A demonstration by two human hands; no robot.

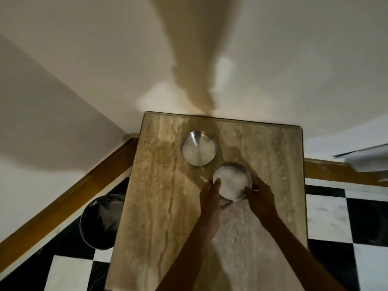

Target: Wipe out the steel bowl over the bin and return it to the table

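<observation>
A steel bowl point(231, 180) with white powdery residue inside stands on the marble table point(159, 196), near its middle. My left hand point(211, 196) grips the bowl's left rim. My right hand point(259, 197) holds its right rim. The bowl looks slightly tilted toward me, and white powder lies on the table below it. A second steel bowl point(199, 148), clean and shiny, sits farther back and a little left. The bin point(101, 221), lined with a dark bag, stands on the floor left of the table.
The table backs onto a cream wall with a wooden skirting board point(69, 196). The floor has black and white checkered tiles point(327, 215). A white cloth or paper edge point(365, 158) shows at the far right.
</observation>
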